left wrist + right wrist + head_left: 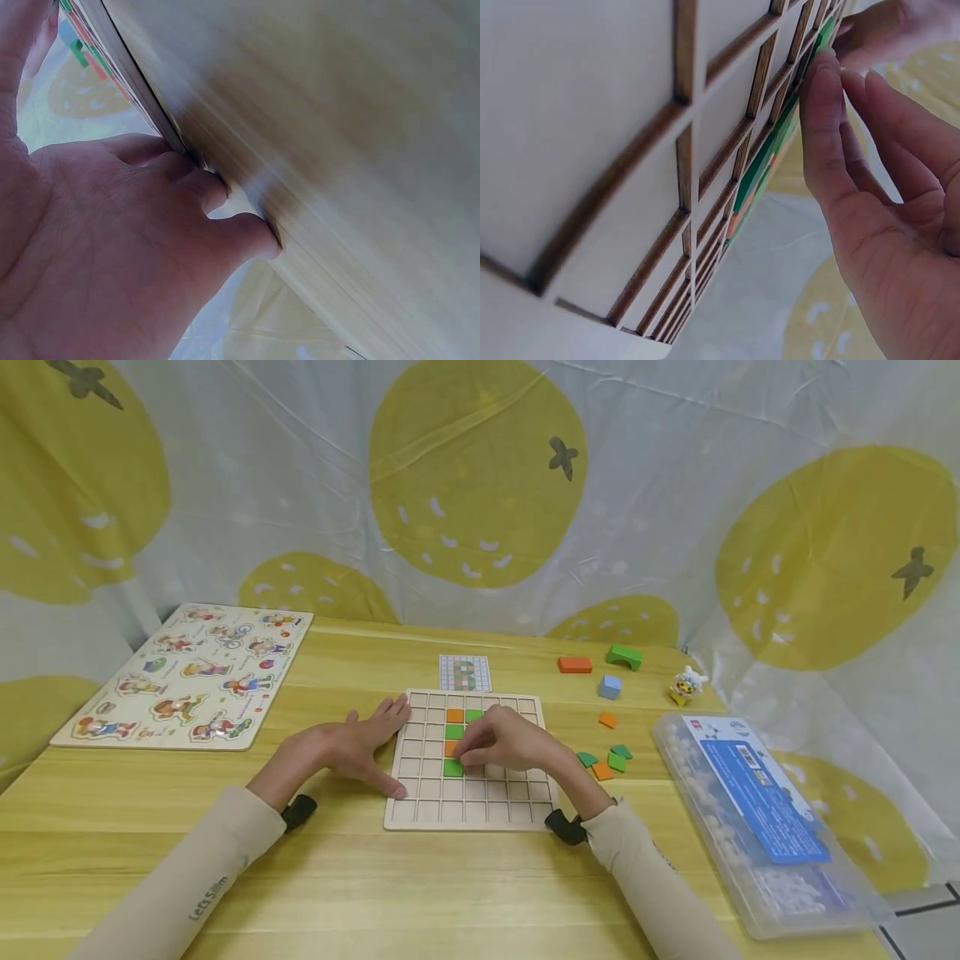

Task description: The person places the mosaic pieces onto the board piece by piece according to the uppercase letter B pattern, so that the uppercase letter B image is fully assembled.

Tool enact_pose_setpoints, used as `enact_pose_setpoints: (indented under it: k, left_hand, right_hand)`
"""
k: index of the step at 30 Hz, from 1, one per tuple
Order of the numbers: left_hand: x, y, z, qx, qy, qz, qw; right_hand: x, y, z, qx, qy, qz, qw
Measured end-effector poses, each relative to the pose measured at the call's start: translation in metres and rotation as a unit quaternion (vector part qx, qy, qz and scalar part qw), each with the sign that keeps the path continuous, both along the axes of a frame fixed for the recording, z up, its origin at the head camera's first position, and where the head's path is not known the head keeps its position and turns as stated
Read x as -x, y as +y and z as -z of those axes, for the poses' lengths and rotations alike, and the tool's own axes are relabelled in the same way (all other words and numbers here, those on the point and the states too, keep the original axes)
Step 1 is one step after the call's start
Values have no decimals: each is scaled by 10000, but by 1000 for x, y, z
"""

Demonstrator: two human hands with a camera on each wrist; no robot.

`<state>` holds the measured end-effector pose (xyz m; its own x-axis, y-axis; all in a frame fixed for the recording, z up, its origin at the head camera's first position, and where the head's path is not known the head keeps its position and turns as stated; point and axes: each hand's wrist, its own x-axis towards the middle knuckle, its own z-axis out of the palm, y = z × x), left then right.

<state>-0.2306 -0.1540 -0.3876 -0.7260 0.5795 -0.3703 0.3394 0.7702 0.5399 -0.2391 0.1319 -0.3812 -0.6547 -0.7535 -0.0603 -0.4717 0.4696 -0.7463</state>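
A pale wooden grid board (427, 811) lies on the table with orange and green tiles in several cells. My left hand (360, 743) is spread at its left edge, thumb and fingertips touching the rim; in the left wrist view the fingers (247, 236) reach along that edge. The right hand (510, 739) is over the board, thumb and fingertips bent close together beside a green tile (453, 767) and an orange tile (450, 748). In the right wrist view the fingertips meet the board by a green tile (825, 32). Whether they pinch a piece is hidden.
Behind the board lies a pattern card (465, 673). Loose pieces, such as an orange tile (602, 771), lie to the right, with a red block (574, 665), a green arch block (624, 657), a blue cube (610, 687), a figurine (687, 685) and a plastic case (750, 827). A picture puzzle (187, 677) lies left.
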Motion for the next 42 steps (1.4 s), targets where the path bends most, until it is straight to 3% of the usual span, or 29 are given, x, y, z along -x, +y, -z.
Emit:
enact_pose_setpoints:
  k: [7,13,21,28,34,38,42]
  left_hand:
    - [-1,1,-2,-48,-25,-23,10000]
    - [0,1,0,-75,-34,-37,10000]
    - [-2,-4,-3,-67,-32,-40,10000]
    - [-4,-7,-4,-117,-46,-46,9999]
    - [-2,-5,-2,-50,-5,-10,10000]
    - [-1,-4,-1,-48,0,-1,10000]
    - [-2,-2,-2,-68,-18,12,10000]
  right_hand:
    - [12,36,-9,443,-247,-138,9986]
    - [23,99,-20,478,-307,471,9973]
    - [28,159,-7,419,-690,663,9945]
    - [29,174,3,322,-867,694,9933]
    - [29,176,12,276,-1301,510,9898]
    - [28,173,15,127,-1095,308,9934]
    - [26,167,15,-352,-820,484,9948]
